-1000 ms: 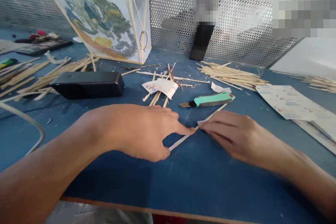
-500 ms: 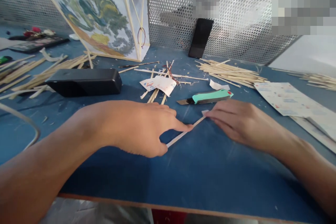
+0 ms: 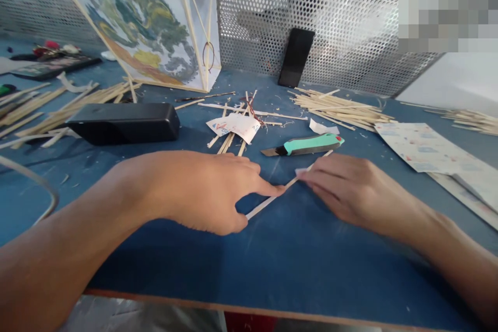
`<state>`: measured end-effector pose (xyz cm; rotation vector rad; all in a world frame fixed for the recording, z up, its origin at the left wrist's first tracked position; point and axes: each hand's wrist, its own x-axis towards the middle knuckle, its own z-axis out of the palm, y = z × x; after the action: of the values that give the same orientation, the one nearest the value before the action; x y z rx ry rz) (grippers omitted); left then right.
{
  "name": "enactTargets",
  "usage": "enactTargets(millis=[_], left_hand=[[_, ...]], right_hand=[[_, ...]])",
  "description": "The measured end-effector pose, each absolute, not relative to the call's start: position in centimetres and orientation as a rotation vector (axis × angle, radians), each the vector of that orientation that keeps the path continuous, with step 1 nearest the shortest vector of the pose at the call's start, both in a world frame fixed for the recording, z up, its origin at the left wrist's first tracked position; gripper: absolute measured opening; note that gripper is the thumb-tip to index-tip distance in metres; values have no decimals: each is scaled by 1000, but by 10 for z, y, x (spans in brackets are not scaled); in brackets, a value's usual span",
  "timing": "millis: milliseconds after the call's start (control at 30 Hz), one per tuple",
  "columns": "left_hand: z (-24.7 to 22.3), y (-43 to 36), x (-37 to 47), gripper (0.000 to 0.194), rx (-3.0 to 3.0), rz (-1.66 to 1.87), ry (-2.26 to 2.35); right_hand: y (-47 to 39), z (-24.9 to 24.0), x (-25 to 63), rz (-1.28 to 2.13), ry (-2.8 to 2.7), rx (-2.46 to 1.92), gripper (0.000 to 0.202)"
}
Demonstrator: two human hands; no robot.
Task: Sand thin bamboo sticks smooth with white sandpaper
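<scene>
A thin wooden stick (image 3: 265, 203) lies slanted on the blue table. My left hand (image 3: 206, 189) presses it down with the index fingertip and thumb, which are apart along it; the other fingers are partly hidden behind the hand. Pinched in the fingers of my right hand (image 3: 344, 181) is a small piece of white paper (image 3: 300, 172), in contact with the stick's upper part. The stick's far end shows beyond those fingers. Just behind, a utility knife (image 3: 311, 143) with a green handle lies with its blade out. Printed paper scraps (image 3: 235, 125) rest on several sticks to its left.
A black box-shaped device (image 3: 124, 123) sits left of centre. Bundles of sticks (image 3: 342, 109) lie at the back right and left. A phone (image 3: 296, 57) leans on the perforated metal panel (image 3: 257, 21). A painted frame (image 3: 143, 36) stands back left; printed sheets (image 3: 424, 148) lie right.
My right hand has slid down and left along the stick with the paper, closer to my left hand, uncovering the stick's far end. My left hand stays in place.
</scene>
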<state>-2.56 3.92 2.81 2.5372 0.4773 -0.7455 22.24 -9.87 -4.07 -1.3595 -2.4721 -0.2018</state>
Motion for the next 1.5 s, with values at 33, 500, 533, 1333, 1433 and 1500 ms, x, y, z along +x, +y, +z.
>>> enactTargets(millis=[33,500,533,1333,1433,1500], left_hand=[[28,40,-26,74,2540,-726,449],[30,38,-24,74,2542,-763,469],[30,38,-24,74,2547,-772,491],[30,40,-30,74,2553,-647,341],[30,39,-29,74,2579,-630,346],[30,39,-28,73,2581,-632,330]], right_hand=[[-99,-40,220,-202,-2502,-1314,20],[-98,-40,222,-231,-2514,-1318,21],[-97,-40,226,-238,-2495,-1367,21],[-94,-46,222,-242,-2445,-1394,23],[-93,-48,224,-269,-2401,-1460,23],[-94,-48,218,-195,-2429,-1435,25]])
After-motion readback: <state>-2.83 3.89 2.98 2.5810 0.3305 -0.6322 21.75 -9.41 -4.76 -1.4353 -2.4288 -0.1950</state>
